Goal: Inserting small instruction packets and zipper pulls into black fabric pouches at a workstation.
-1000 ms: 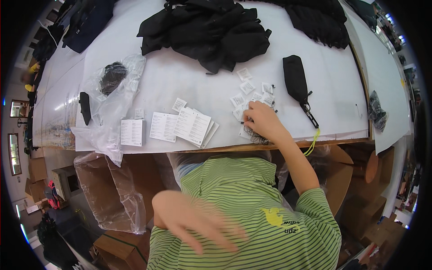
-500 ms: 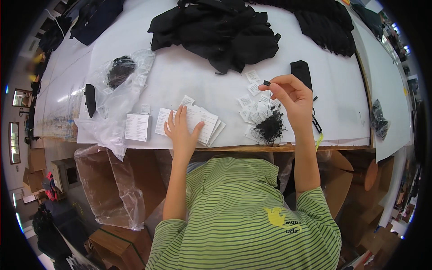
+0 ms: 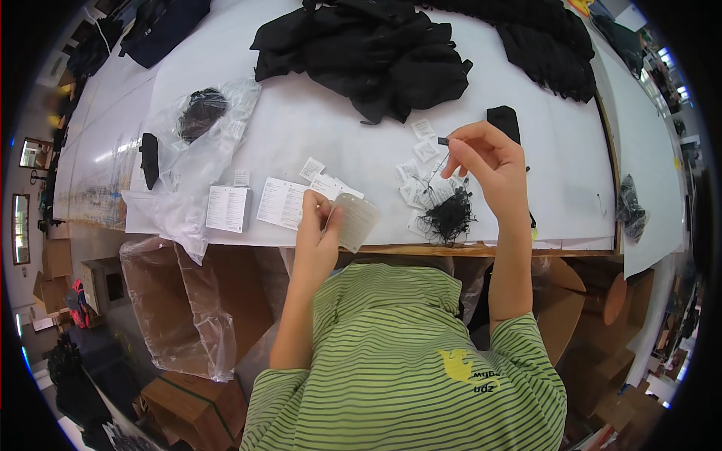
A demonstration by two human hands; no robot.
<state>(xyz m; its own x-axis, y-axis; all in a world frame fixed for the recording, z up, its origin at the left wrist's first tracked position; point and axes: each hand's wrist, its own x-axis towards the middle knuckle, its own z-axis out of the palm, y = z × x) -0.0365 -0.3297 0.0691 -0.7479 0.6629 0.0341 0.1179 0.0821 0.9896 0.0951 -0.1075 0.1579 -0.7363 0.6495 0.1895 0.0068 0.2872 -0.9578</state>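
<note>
My left hand (image 3: pixel 317 229) pinches a pale printed hang tag (image 3: pixel 356 222) between thumb and fingers, lifted and tilted over the table's front edge. Beside that hand lies a fanned row of white hang tags (image 3: pixel 278 203), with a small white label (image 3: pixel 311 168) just behind it. My right hand (image 3: pixel 492 161) is raised and closed on a black hang tag string, its small black end piece (image 3: pixel 444 141) sticking out at the fingertips. Below this hand are a tangled heap of black strings (image 3: pixel 449 218) and several scattered small white labels (image 3: pixel 410 171).
A neat stack of white tags (image 3: pixel 228 208) stands left of the fanned row, near a clear plastic bag (image 3: pixel 180 177). Black garments (image 3: pixel 368 60) are heaped at the back. Open cardboard boxes (image 3: pixel 180 301) sit below the table's wooden front edge (image 3: pixel 421 249).
My left hand, earlier flat on the fanned tags, has picked one up and moved slightly toward me. My right hand stays raised with the string, nearly in place.
</note>
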